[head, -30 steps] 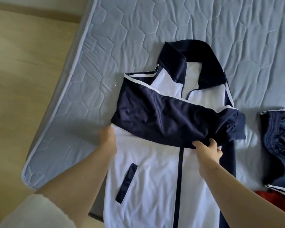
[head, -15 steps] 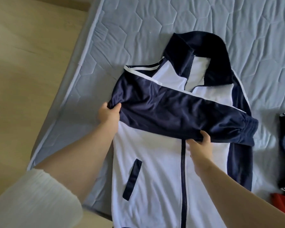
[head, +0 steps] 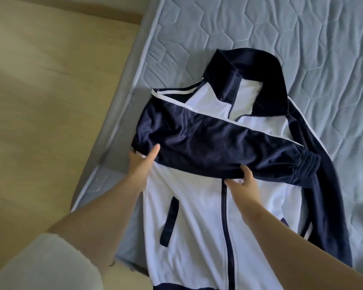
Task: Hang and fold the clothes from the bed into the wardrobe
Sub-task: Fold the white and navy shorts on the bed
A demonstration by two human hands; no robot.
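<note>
Navy-and-white zip jacket lies flat by the left edge of the pale blue quilted bed, navy sleeve folded crosswise over the chest, left hand pinching its shoulder end, right hand fingers gripping its lower edge by the zip.

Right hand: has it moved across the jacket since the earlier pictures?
Yes. The right hand shifted left, closer to the zipper, gripping the folded sleeve.

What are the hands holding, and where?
Both pinch the navy sleeve folded across the jacket: left hand at its bend, right hand at its lower edge.
</note>
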